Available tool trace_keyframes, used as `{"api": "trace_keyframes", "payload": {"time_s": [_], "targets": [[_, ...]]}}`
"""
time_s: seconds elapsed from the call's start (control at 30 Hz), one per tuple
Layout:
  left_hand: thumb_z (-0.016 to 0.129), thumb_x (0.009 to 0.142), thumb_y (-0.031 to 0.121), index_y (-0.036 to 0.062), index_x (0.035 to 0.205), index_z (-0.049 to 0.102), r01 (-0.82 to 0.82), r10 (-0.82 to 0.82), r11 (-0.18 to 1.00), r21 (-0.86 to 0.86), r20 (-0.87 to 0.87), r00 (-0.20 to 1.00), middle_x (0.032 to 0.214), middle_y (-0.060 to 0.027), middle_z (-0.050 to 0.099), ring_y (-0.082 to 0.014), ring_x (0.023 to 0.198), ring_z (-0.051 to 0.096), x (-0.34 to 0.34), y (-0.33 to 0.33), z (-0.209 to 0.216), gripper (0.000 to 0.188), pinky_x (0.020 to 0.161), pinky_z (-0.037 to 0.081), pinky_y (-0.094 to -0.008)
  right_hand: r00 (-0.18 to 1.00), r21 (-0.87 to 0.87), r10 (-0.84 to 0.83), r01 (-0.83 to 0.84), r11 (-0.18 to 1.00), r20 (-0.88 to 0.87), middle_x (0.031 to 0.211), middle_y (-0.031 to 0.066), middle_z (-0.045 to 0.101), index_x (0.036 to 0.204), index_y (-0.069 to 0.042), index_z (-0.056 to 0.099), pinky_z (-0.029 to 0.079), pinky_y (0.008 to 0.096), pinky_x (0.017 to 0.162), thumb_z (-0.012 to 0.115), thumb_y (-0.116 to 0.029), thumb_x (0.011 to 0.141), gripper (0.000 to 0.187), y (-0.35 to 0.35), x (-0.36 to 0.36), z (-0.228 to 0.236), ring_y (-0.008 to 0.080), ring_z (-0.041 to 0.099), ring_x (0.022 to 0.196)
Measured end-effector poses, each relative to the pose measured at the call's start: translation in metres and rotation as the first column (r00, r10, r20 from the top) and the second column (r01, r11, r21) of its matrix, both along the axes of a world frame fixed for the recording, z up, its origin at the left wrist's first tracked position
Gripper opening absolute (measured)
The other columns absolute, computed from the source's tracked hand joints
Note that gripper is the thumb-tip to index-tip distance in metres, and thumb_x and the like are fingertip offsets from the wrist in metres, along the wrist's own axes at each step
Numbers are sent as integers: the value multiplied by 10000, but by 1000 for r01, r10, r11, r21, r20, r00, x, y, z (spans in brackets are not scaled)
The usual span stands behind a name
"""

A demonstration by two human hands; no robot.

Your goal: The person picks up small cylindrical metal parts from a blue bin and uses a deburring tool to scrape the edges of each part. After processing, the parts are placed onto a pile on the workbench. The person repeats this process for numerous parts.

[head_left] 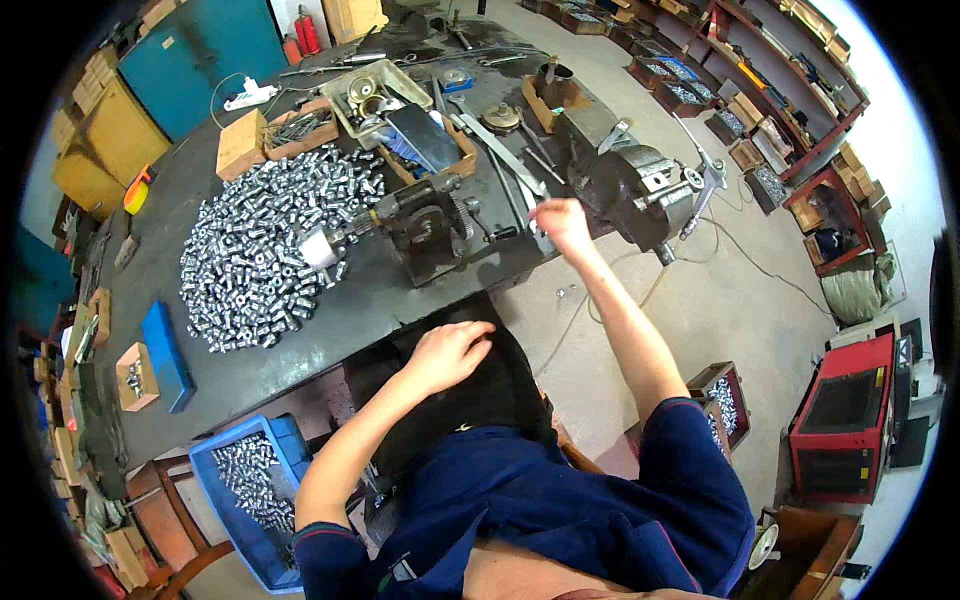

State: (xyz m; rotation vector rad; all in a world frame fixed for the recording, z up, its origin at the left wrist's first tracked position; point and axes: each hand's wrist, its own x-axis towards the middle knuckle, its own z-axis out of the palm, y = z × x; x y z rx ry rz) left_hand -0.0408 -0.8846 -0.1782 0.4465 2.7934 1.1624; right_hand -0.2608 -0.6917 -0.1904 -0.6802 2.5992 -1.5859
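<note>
the fisted right hand (566,226), contents unclear, is hovering near the dark, geared metal machine (428,232) while the loosely bent left hand (448,355) is sensibly hanging clear.

No text legible; label (168,43) on teal cabinet (215,75), yellow sticker (864,466) on red machine (884,405) too small.

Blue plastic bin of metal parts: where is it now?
The blue plastic bin is at the head view's lower left, beside the person's left forearm, by the edge of the workbench.
</note>
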Motion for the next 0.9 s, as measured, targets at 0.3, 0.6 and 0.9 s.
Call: {"api": "trace_keyframes", "payload": {"time_s": [0.3, 0.6, 0.9], "targets": [[559, 830, 240, 49, 1101, 583, 170, -161, 985, -26, 207, 965, 904, -139, 661, -288, 825, 639, -26, 21, -19, 333, 729, 501, -372, 976, 259, -63, 118, 959, -210, 1263, 210, 487, 1086, 21, 601, 452, 365, 881, 590, -157, 591, 526, 5, 71, -36, 366, 555, 1039], [572, 826, 207, 5, 1095, 582, 45, -53, 998, 35, 273, 961, 879, -151, 661, -263, 811, 640, -34, 0, -33, 337, 740, 490, -353, 993, 162, -118, 117, 980, -5, 1034, 177, 586, 1045, 13, 619, 473, 355, 779, 614, -179, 605, 480, 21, 104, -18, 342, 601, 905], [568, 823, 215, 28, 1095, 589, 62, -59, 998, 2, 321, 945, 897, -155, 659, -285, 838, 633, -29, 11, -32, 331, 754, 490, -367, 976, 30, -179, 184, 983, -124, 781, 98, 640, 926, -17, 684, 453, 272, 616, 569, -104, 629, 330, 6, 86, -49, 169, 593, 670]]}}
